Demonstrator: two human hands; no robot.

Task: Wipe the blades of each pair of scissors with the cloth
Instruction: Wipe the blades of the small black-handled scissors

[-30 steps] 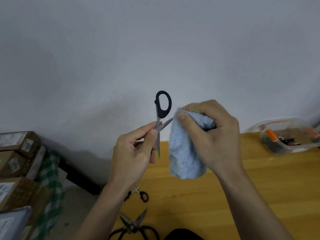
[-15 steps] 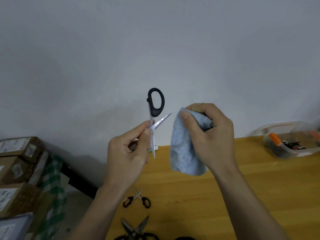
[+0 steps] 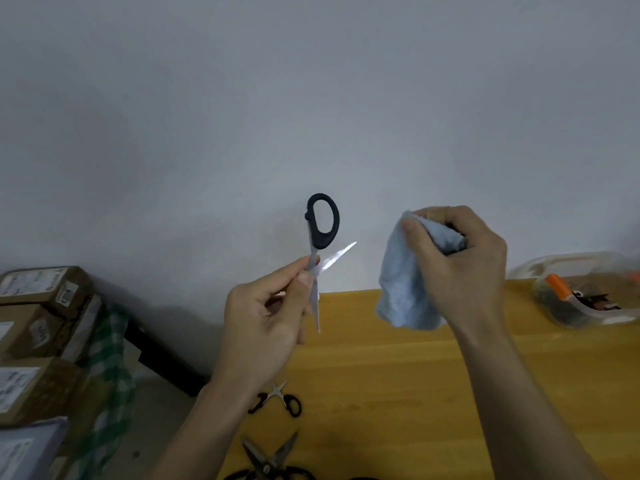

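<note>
L hand (image 3: 263, 317) pinched open scissors (image 3: 320, 244) at pivot, exposing blades; R hand (image 3: 460, 265) gripped cloth (image 3: 403, 289), apart.

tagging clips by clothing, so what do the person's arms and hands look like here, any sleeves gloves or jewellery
Both forearms are bare as far as the frame shows, with no sleeves in view. The left hand and the right hand wear no gloves. No rings, watch or wristband show on the visible sides. The nails look short and unpainted.
</note>
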